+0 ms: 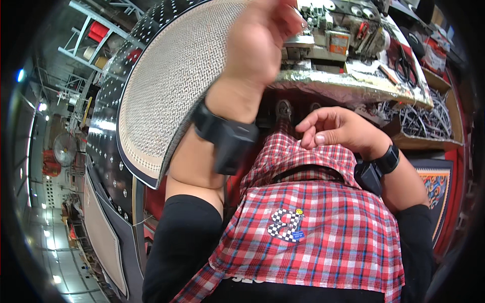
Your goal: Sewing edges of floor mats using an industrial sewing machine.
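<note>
grey-and-beige woven matting fills the upper left of the head view, where a large, round-ended mat [174, 70] with a pale stitched border and dark edging lies on a black studded table [108, 113]. a worker's left hand [257, 43] is raised at the top of the scene, in front of the mat's right side and near a sewing machine [366, 43]; it is blurred and cut off by the upper edge, so whether its bent fingers grip anything cannot be told. the right hand [333, 129] is held in the air before the body, over a red plaid apron [323, 212], its fingers loosely curled and the thumb slightly parted from them in a relaxed, half-open pose. black devices are strapped to both wrists.

beside the machine, an orange-and-white container [337, 43] stands on a bench with a silvery front edge [348, 85], and dark-handled scissors [406, 68] lie toward its right end. further right, a cardboard box [427, 143] brims with thin grey and dark strips [429, 118], above a brightly patterned panel [437, 189]. at left, red spools [98, 31] sit on a metal rack and a fan [64, 149] stands in the background.
</note>
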`<state>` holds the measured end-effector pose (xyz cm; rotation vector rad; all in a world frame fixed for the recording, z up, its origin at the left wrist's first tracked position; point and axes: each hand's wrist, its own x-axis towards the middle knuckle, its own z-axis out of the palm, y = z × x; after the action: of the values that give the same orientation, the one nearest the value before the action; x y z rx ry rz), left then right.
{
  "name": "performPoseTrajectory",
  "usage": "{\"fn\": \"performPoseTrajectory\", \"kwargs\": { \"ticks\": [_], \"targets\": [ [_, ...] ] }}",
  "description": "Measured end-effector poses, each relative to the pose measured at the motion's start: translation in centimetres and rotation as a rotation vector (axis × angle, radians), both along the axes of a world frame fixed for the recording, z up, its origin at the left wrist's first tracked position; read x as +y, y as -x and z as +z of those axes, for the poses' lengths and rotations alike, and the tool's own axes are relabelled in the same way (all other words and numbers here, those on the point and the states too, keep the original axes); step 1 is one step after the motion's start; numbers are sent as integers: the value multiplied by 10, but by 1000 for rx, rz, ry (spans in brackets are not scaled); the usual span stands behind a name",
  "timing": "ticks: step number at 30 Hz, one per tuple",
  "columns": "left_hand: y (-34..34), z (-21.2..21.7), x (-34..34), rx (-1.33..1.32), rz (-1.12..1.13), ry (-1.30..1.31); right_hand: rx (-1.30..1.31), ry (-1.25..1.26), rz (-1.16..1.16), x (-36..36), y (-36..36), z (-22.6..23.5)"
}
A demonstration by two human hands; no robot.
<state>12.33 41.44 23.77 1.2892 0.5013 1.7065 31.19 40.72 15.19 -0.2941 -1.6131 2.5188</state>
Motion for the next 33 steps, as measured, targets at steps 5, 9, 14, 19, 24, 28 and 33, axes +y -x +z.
{"fn": "performPoseTrajectory", "kwargs": {
  "ticks": [5, 9, 14, 19, 24, 28, 33],
  "targets": [
    [-31, -27, -20, 1229, 406, -206, -17, 20, -6, -1, -3, -11],
    [-29, -45, -17, 1605, 578, -491, -41, 32, -12, -1, -3, -15],
    [-38, -59, -18, 1805, 517, -627, -20, 25, -20, 2, -3, -28],
    [-45, -54, -21, 1783, 281, -326, -75, -4, -61, 0, -4, -28],
    [-43, -53, -19, 1534, 139, -2, -69, 14, -76, -2, -4, -27],
    [-43, -54, -17, 1377, 84, 57, -71, 17, -70, -2, -7, -29],
    [-44, -53, -10, 1086, -141, 349, -90, 37, -71, -3, -7, -31]
  ]
}}
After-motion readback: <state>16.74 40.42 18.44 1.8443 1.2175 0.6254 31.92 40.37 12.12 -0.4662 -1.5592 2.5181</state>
